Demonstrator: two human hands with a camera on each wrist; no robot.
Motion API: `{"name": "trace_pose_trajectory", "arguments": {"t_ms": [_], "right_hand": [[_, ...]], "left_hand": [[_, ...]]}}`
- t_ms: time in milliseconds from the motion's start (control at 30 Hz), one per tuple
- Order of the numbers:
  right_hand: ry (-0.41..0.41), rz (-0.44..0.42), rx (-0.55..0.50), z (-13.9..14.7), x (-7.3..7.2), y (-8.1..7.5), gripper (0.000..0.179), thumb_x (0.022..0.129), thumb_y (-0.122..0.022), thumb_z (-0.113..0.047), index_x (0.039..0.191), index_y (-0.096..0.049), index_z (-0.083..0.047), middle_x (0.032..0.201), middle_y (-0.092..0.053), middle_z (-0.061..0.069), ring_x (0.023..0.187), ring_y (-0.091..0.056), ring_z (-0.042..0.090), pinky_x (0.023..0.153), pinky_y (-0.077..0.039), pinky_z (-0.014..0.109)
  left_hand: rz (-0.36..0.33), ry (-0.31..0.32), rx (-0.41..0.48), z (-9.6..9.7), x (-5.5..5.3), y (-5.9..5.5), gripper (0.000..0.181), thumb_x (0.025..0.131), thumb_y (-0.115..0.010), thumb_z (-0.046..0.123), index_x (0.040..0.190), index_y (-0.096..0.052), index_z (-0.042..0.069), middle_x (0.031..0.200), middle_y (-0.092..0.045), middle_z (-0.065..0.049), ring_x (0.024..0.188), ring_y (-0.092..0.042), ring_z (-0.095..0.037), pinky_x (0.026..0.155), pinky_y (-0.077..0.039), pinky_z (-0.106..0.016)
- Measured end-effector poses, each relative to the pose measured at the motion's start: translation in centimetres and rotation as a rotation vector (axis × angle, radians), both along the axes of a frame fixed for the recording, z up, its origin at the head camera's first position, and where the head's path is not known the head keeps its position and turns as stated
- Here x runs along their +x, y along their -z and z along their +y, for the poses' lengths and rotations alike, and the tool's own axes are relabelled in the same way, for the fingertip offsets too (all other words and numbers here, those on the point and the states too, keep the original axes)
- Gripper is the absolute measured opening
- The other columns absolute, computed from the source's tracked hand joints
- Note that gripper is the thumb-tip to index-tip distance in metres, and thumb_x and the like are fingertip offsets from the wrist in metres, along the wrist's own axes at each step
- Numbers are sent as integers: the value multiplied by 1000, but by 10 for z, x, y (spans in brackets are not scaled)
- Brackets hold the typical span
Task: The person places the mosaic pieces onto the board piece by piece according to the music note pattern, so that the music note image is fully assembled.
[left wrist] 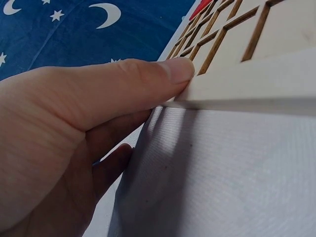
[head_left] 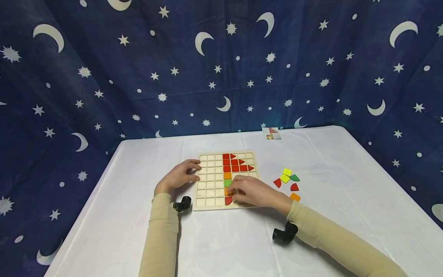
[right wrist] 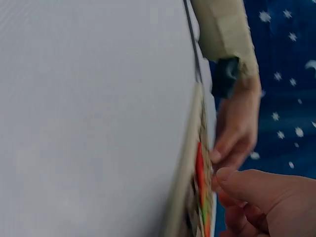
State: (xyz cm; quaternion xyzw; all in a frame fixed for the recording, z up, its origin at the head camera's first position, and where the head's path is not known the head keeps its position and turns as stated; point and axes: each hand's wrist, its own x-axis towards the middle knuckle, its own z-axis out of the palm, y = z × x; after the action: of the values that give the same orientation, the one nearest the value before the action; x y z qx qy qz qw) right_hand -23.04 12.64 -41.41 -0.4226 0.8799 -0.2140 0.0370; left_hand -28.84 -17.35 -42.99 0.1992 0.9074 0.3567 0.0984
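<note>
Behind the surface (head_left: 228, 238): a dark blue curtain (head_left: 221, 69) with pale moons and stars, across the far side and down both left and right.
Surface: white-covered, carrying everything below.
Sleeves: tan, a left sleeve (head_left: 160, 234) and a right sleeve (head_left: 340, 236), both reaching in from the near side.
Board: a pale wooden grid board (head_left: 210, 185), flat on the middle of the surface.
Right hand: the right hand (head_left: 257, 191) is over the board's near right part, fingers bent down beside a red quarter-round piece (head_left: 228, 201) and the nearer orange square (head_left: 227, 191); its fingertips are poorly seen, so I cannot tell whether they pinch anything.
Left hand: the left hand (head_left: 178, 176) lies at the board's left edge, thumb and fingers spread, thumb resting on the rim.
Wrists: a black device at each cuff, left device (head_left: 182, 204) and right device (head_left: 285, 233).
Card: a small printed card (head_left: 271, 133) at the far edge, right of the board.
Set pieces: red squares (head_left: 226, 162) and red triangles (head_left: 242, 162) fill three far rows; nearer come the farther orange square (head_left: 227, 176) and a green square (head_left: 227, 183).
Loose pieces: right of the board, two yellow squares (head_left: 285, 178), a green piece (head_left: 294, 178), two red wedges (head_left: 294, 187) and an orange piece (head_left: 295, 197).
</note>
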Motion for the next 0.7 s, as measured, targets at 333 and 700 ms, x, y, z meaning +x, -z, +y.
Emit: {"name": "trace_pose_trajectory", "arguments": {"t_ms": [333,700], "right_hand": [[217,0,-45,70,-11,-16,21,91,-69,-12,111,-72,-7,102,-66,0,81,-55,10,71,-50,29],[470,-96,83,140,-22,-17,24,89,-70,-11,111,-71,-2,100,-66,6,80,-55,16,68,-51,29]], "left_hand": [[-7,5,10,1,1,-1,42,88,-73,17,127,-63,3,150,-42,-8,142,-32,-30,116,-26,-47],[1,6,-11,1,-1,0,42,88,-72,18,126,-63,3,150,-42,-9,142,-32,-31,116,-26,-47]]}}
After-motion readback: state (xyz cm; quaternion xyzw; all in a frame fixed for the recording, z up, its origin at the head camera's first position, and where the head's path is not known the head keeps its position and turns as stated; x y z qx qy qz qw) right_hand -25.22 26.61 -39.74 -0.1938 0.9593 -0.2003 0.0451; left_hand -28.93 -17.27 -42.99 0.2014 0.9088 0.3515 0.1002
